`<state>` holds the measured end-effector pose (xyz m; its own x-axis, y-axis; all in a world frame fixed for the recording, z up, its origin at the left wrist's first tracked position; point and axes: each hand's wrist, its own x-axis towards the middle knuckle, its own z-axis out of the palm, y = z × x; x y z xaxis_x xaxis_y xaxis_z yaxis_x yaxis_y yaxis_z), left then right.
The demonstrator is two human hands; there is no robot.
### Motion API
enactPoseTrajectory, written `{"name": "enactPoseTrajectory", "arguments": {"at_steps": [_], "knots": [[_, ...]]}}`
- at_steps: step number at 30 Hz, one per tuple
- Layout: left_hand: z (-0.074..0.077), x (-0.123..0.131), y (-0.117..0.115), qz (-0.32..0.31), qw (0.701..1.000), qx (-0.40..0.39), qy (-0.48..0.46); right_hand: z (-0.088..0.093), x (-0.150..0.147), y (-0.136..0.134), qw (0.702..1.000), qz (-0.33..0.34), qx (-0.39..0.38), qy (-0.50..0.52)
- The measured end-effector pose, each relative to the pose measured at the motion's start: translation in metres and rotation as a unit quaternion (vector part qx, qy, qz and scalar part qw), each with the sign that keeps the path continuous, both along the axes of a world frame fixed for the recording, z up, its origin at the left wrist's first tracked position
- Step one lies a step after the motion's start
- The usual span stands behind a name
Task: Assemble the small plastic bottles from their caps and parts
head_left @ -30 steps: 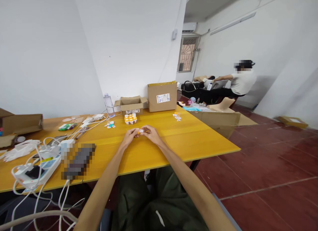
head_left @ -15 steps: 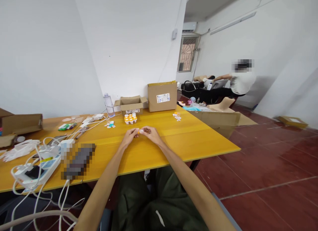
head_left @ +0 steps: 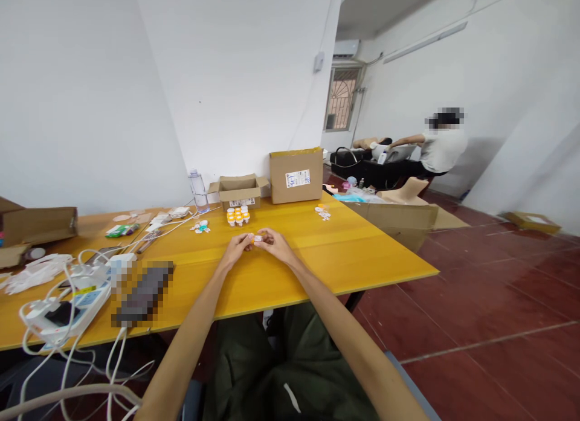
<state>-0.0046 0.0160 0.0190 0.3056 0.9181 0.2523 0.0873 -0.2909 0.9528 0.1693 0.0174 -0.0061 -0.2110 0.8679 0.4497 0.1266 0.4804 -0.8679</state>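
Observation:
A small clear bottle (head_left: 258, 238) with a bit of orange at its left end lies sideways between my two hands, just above the yellow table (head_left: 290, 282). My left hand (head_left: 237, 247) is closed round its orange end. At the other end, the fingers of my right hand (head_left: 276, 247) pinch the clear body. Fingers hide much of the bottle. Behind my hands stands a tight group of small bottles (head_left: 238, 217) with white and orange caps. Small white pieces (head_left: 322, 214) lie to the right, and white and teal pieces (head_left: 200, 226) to the left.
An open carton (head_left: 238, 191) and a taller closed carton (head_left: 296, 176) stand against the wall, with a clear plastic bottle (head_left: 198, 191) beside them. A power strip (head_left: 86, 306) with tangled cables and a dark device (head_left: 145, 294) occupy the left. Another person (head_left: 439, 146) sits far right.
My right fingers have shifted slightly on the small bottle, so that a little more of its body shows. My left hand and the things on the table have stayed put.

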Motion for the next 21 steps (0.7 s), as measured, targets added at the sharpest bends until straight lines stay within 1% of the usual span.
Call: {"name": "enactPoseTrajectory", "arguments": {"at_steps": [4, 21], "knots": [[0.0025, 0.0015, -0.0019, -0.009, 1.000, 0.005, -0.001, 0.0005, 0.0002, -0.0004, 1.000, 0.014, 0.008, -0.008], [0.0004, 0.0007, 0.0005, -0.002, 1.000, -0.001, 0.007, 0.0040, 0.0018, -0.0034, 0.999, -0.008, 0.022, -0.029]]}}
